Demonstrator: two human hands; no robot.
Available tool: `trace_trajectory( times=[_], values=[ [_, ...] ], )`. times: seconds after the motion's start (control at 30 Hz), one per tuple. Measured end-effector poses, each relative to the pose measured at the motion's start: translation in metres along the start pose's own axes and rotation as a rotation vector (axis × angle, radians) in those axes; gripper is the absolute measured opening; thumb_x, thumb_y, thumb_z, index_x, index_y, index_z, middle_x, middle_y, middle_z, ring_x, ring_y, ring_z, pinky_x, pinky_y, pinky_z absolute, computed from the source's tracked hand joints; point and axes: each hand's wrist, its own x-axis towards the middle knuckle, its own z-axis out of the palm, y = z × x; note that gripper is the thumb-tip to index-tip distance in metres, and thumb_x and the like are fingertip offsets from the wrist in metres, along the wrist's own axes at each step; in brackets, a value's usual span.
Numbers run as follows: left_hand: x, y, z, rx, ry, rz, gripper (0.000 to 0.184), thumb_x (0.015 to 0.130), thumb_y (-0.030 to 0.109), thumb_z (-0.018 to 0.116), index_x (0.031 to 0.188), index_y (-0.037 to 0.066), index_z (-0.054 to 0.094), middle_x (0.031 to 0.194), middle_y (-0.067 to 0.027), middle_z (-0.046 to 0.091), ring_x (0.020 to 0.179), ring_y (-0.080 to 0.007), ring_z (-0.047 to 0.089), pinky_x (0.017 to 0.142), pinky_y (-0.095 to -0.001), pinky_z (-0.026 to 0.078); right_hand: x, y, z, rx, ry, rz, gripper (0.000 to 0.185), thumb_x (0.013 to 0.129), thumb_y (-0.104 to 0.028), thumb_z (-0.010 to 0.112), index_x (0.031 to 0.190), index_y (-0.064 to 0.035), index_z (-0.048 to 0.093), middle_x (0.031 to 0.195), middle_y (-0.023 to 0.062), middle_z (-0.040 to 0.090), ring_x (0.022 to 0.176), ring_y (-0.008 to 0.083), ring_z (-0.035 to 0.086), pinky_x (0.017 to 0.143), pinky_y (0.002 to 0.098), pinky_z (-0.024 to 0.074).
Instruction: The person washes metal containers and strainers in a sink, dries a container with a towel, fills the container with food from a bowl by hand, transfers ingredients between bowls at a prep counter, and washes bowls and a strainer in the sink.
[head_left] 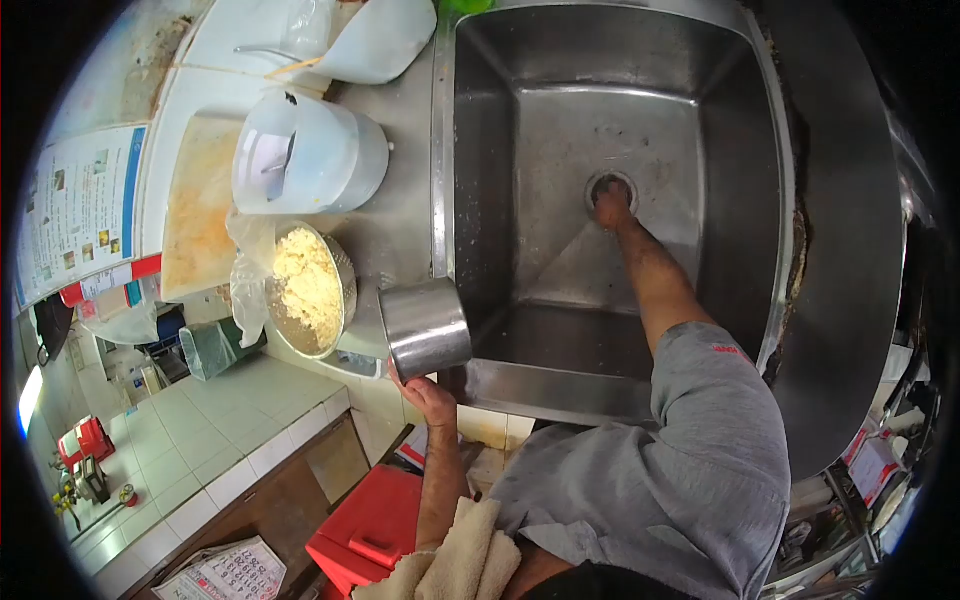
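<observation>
My left hand (432,400) grips the lower end of a shiny metal pot (425,327), held tilted at the sink's near left corner. Down in the stainless steel sink (612,125), my right hand (612,210) reaches to the drain (627,185). Its fingertips are in the dark drain opening and hidden, so what they touch there cannot be made out. Left of the pot, a round metal bowl (345,290) holds a pale yellow crumbly mass (308,285). A plastic bag (250,265) hangs by the bowl's edge.
Beyond the bowl stand a translucent plastic bucket (345,155) and another white container (385,40). A stained board (200,205) leans by the wall. Below left are a tiled counter (180,430) and a red box (370,525). A towel (455,555) hangs near my left arm.
</observation>
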Motion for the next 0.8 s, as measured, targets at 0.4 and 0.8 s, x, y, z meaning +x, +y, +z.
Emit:
trace_trajectory(
  times=[0.4,0.8],
  values=[
    [0.008,0.035,0.020,0.043,-0.024,0.087,0.050,0.090,0.048,0.034,0.103,0.001,0.039,0.127,-0.0203,0.033,0.115,-0.0274,0.038,0.095,-0.0391,0.032,-0.008,-0.236,-0.182,1.447,0.609,-0.020,0.061,0.091,-0.039,0.041,0.130,0.0056,0.031,0.139,0.0228,0.026,0.130,0.0327,0.024,0.106,0.0378,0.0192],
    [0.009,0.020,0.018,-0.012,0.038,0.099,0.055,0.088,0.057,0.034,0.103,0.004,0.037,0.127,-0.0207,0.033,0.115,-0.0286,0.037,0.097,-0.0418,0.029,-0.049,-0.214,0.003,0.742,-0.185,0.260,0.050,0.092,-0.041,0.033,0.109,0.0000,0.056,0.111,0.0215,0.055,0.108,0.0328,0.051,0.093,0.0419,0.0367]
  ],
)
